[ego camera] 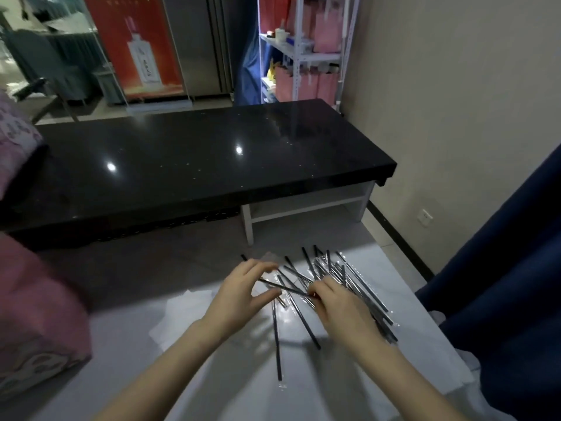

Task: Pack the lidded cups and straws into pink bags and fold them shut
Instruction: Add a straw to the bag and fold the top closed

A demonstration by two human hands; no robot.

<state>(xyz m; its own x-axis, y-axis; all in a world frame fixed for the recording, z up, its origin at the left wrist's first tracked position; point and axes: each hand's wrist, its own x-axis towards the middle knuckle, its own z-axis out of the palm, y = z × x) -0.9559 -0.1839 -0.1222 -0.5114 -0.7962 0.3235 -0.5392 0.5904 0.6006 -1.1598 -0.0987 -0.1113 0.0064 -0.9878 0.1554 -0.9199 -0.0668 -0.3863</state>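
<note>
Several black straws in clear wrappers (340,278) lie scattered in a loose pile on the white table (212,375). My right hand (337,302) pinches one end of a wrapped straw (288,289) lifted just above the pile. My left hand (243,294) is at that straw's other end, thumb and fingers curved around it. One long straw (277,338) lies apart, pointing toward me. A pink bag (33,314) stands blurred at the left edge. No lidded cups are in view.
A long black glossy counter (182,165) stands beyond the white table, across a strip of floor. White napkins (179,317) lie left of my left arm. Dark blue fabric (501,284) hangs on the right. A shelf with pink bags (306,56) stands at the back.
</note>
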